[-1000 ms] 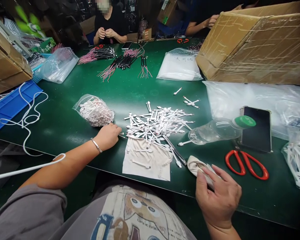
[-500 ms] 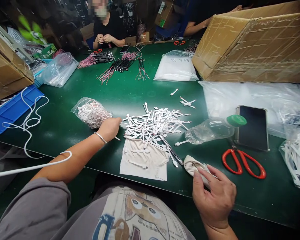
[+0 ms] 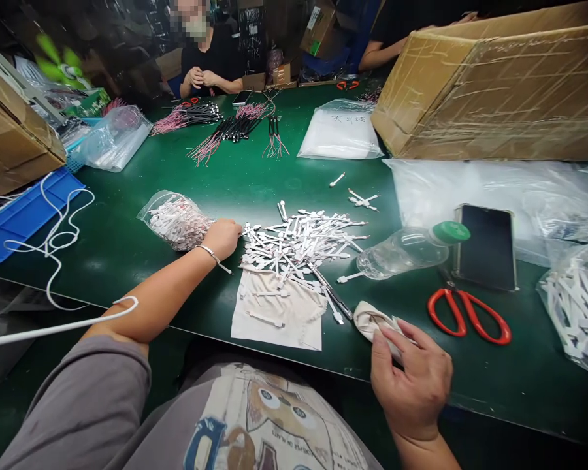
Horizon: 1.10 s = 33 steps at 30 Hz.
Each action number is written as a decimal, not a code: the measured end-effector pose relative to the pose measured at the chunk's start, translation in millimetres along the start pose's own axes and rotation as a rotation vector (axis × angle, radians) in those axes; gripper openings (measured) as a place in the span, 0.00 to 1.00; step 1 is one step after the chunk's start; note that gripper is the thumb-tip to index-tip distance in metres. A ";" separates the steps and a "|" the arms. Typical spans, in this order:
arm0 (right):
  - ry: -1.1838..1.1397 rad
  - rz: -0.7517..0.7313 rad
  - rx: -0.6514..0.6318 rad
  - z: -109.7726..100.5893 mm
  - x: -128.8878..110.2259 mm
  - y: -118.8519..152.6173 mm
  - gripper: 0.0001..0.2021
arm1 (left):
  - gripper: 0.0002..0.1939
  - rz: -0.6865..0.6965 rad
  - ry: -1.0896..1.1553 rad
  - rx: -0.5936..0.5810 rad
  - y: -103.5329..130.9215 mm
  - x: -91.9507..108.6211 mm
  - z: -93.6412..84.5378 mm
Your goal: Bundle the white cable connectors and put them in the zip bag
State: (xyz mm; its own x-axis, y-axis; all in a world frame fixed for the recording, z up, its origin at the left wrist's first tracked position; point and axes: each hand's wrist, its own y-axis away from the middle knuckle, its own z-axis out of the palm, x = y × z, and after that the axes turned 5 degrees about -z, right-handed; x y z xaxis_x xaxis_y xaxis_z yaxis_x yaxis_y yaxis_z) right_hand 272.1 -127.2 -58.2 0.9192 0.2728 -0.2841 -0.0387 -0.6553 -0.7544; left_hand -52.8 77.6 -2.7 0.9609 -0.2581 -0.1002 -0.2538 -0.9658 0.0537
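Observation:
At the left edge of a pile of short white cables [image 3: 301, 241] is my left hand [image 3: 224, 239], its fingers pressed together; what they pinch, if anything, is too small to make out. A clear bag of similar pieces [image 3: 179, 220] lies just left of it. My right hand [image 3: 411, 372] holds a folded off-white cloth [image 3: 372, 320] between thumb and fingers near the table's front edge. Beneath the pile's front part a flat cream cloth [image 3: 274, 329] carries a few cables. Metal tweezers [image 3: 334, 294] lie between the pile and the folded cloth.
Right of the pile are a bottle [image 3: 406, 251], a phone [image 3: 486, 247], red-handled scissors [image 3: 468, 313] and a bag of white parts [image 3: 581, 307]. A large carton [image 3: 494, 98] stands behind. At left are a blue tray [image 3: 29, 212] and a white cord [image 3: 53, 245]. A person sits opposite.
My left hand has moved slightly right and up, closer against the pile's left edge. My right hand keeps its hold on the folded cloth. The view has shifted slightly.

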 end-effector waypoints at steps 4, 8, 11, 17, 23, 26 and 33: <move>-0.002 -0.011 -0.007 0.4 -0.9 -1.7 0.12 | 0.13 0.105 0.008 -0.045 6.4 -1.5 -6.5; -0.001 -0.015 -0.009 1.0 -0.6 -1.6 0.11 | 0.15 0.202 -0.019 -0.027 2.0 0.4 -15.7; 0.001 -0.011 -0.009 0.8 -0.2 -0.6 0.11 | 0.16 0.296 -0.045 -0.032 -3.7 6.1 -20.1; 0.002 -0.016 -0.009 0.2 -0.3 0.0 0.12 | 0.15 0.432 -0.150 -0.015 -4.3 15.6 -19.4; -0.007 -0.007 -0.019 -0.1 0.5 0.7 0.10 | 0.11 0.388 -0.131 0.021 -4.1 11.3 -12.8; 0.000 -0.009 -0.023 0.4 1.1 0.7 0.10 | 0.10 0.346 -0.119 0.049 -3.1 11.1 -13.2; 0.010 -0.008 -0.023 2.5 2.0 2.0 0.10 | 0.10 0.330 -0.072 -0.018 -3.7 9.9 -13.3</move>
State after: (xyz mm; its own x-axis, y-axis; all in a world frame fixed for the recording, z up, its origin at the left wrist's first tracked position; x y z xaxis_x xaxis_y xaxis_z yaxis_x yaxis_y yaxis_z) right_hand 272.9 -126.3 -61.7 0.9233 0.2713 -0.2718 -0.0223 -0.6688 -0.7431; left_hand -40.9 78.9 9.3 0.8166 -0.5589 -0.1444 -0.5476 -0.8292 0.1124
